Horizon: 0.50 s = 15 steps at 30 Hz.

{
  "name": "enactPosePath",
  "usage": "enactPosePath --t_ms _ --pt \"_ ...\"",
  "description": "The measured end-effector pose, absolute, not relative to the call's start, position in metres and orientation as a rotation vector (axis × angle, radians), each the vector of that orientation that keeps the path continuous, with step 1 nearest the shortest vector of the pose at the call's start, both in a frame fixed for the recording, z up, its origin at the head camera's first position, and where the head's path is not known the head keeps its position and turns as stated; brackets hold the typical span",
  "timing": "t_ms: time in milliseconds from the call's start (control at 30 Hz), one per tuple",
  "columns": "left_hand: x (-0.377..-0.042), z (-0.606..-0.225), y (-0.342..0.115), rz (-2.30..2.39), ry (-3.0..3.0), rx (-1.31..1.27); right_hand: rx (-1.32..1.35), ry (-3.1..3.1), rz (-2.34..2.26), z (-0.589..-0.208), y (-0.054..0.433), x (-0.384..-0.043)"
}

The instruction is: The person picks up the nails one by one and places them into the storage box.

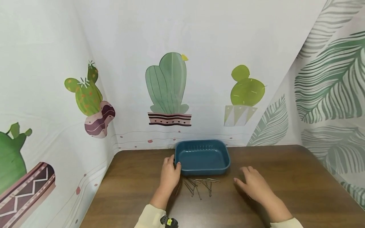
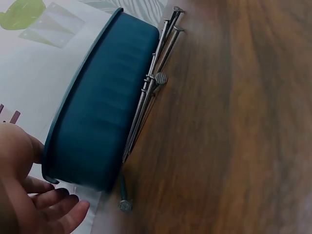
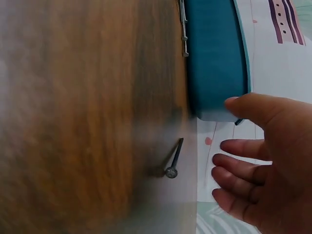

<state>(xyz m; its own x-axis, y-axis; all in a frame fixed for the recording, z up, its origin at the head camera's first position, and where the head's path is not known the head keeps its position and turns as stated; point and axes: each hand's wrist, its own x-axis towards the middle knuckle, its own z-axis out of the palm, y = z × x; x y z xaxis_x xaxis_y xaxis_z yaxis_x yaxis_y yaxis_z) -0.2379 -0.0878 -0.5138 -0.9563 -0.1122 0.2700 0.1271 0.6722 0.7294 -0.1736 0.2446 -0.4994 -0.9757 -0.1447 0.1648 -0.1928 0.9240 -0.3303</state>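
Note:
A blue rectangular baking dish (image 1: pixel 202 172) stands at the table's back edge. My left hand (image 1: pixel 170 172) is at its left end; in the left wrist view the thumb meets the rim and the other fingers spread loosely by the end wall. Several metal nails (image 1: pixel 196 186) lie scattered in front of the dish, and a single nail (image 2: pixel 124 197) rests near its left corner. My right hand (image 1: pixel 255 185) hovers right of the dish, fingers relaxed, holding nothing. Below it on the tabletop is one lone nail (image 3: pixel 174 161), shown in the right wrist view.
The brown wooden table (image 1: pixel 137 193) extends to both sides and toward me. A white cloth (image 1: pixel 211 38) printed with cacti and leaves hangs behind the table and along its sides.

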Motion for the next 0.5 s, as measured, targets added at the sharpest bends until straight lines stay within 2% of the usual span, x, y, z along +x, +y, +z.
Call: enactPosePath --t_ms 500 --pt "-0.237 -0.513 -0.09 -1.366 -2.581 0.04 0.183 -3.11 0.56 -0.505 0.243 -0.162"
